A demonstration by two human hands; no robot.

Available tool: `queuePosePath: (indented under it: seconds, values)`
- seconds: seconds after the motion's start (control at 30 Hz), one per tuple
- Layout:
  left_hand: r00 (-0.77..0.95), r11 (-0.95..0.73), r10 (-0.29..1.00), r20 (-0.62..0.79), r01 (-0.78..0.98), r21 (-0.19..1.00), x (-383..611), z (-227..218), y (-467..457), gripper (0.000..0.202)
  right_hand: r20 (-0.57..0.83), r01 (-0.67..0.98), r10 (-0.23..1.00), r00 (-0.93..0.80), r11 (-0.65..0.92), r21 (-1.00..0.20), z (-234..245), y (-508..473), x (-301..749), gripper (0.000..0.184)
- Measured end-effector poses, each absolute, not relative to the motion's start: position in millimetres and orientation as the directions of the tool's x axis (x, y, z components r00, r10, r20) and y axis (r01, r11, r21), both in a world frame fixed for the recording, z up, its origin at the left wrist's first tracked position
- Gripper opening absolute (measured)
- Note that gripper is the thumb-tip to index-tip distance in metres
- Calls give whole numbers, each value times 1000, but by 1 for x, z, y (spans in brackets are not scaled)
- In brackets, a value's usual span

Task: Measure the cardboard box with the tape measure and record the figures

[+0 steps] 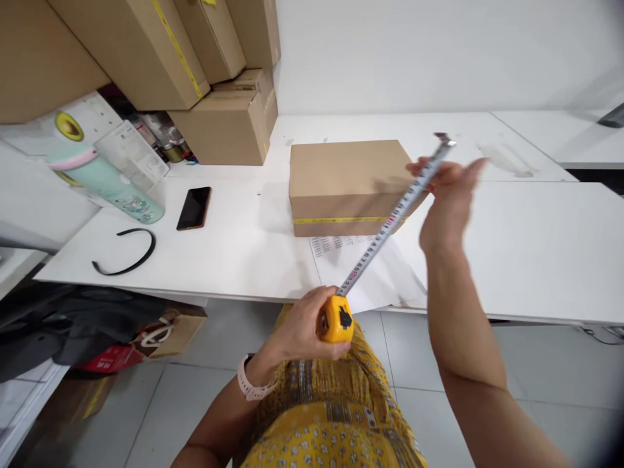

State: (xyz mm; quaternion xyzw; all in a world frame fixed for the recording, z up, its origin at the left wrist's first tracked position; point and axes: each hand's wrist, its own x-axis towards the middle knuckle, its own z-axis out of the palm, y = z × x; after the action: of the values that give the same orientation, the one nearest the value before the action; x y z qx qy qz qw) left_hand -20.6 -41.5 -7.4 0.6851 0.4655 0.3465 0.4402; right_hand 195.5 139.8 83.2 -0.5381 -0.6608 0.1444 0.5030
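My left hand [305, 325] is wrapped around a yellow tape measure [336, 320] in front of the table edge. Its metal blade [380, 237] is pulled out, slanting up and to the right past a closed cardboard box [348, 172]. The blade's hook end is free in the air. Beside the blade's far part, my right hand [448, 201] is open, thumb stretched out and fingers reaching behind the blade; whether they touch it I cannot tell. Printed papers [365, 266] lie partly under the box and overhang the table edge.
On the left of the white table [234, 260] are a phone [194, 208], a black headband [146, 250] and a mint-green bottle [117, 182]. Stacked cartons [219, 127] rise at the back left. Below the table, a paper bag [175, 331] sits on the left.
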Motion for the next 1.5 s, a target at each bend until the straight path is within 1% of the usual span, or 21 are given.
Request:
queuePosePath:
  seconds: [0.03,0.07,0.17,0.3,0.37,0.43,0.53,0.6,0.63,0.7,0.73,0.8,0.83,0.93,1.0,1.13,1.23,1.3,1.37,1.43,1.5]
  values:
    - [351,-221,933,84,373,901,-21,-5,-48,77,512,448,850,125,412,-793,92,129,203,85]
    - [381,-252,920,89,404,879,-21,-4,-55,77,511,356,842,173,430,-830,98,117,211,75]
    - [465,-259,885,17,462,848,-22,-2,-73,79,457,226,845,279,405,-886,102,82,233,41]
    - [436,-132,894,-100,470,873,-25,-6,-86,93,358,76,900,250,350,-934,72,40,241,40]
    - [369,-58,922,-116,428,902,-26,-7,-88,91,315,126,939,137,299,-946,51,18,229,42]
    - [295,-41,952,-76,371,928,-25,-6,-88,84,302,257,952,-48,304,-917,30,-3,210,41]
    - [245,-148,967,66,335,931,-24,-3,-83,77,314,378,899,-306,417,-827,8,-23,184,34]
    - [256,-251,953,163,360,898,-26,0,-76,76,347,417,866,-360,482,-771,1,-21,180,29]
    - [254,-296,945,208,388,873,-29,2,-72,74,366,450,874,-319,479,-753,-1,-15,184,27]
    - [209,-361,932,296,474,803,-39,4,-59,70,397,556,914,-82,372,-743,-4,8,203,23]
    - [171,-375,926,337,531,760,-45,4,-51,68,399,612,911,100,260,-746,-6,23,217,23]
    - [86,-354,911,403,663,660,-61,2,-32,64,410,698,812,416,4,-716,-12,56,250,20]
    - [52,-325,905,423,727,605,-68,0,-22,63,408,727,777,479,-91,-680,-16,72,265,19]
    - [4,-220,907,421,858,464,-84,-9,6,62,256,735,820,513,-265,-623,-27,109,300,31]
    - [13,-178,928,373,894,411,-89,-14,21,62,179,742,847,501,-314,-593,-33,122,312,36]
    - [96,-206,956,276,892,403,-93,-19,37,61,171,728,893,416,-214,-651,-39,130,318,26]
    - [156,-282,931,328,881,380,-88,-19,33,58,162,671,884,438,-202,-713,-34,123,317,17]
    - [177,-347,885,430,868,357,-77,-21,23,58,106,516,872,478,-181,-837,-26,110,314,17]
    - [263,-465,832,488,812,354,-61,-25,9,60,74,274,895,440,-55,-960,-15,89,308,19]
    - [417,-587,792,446,720,370,-44,-33,-3,70,131,111,932,337,99,-989,-5,65,300,22]
    - [535,-636,771,345,666,390,-30,-43,-11,87,180,68,950,257,168,-983,2,44,288,32]
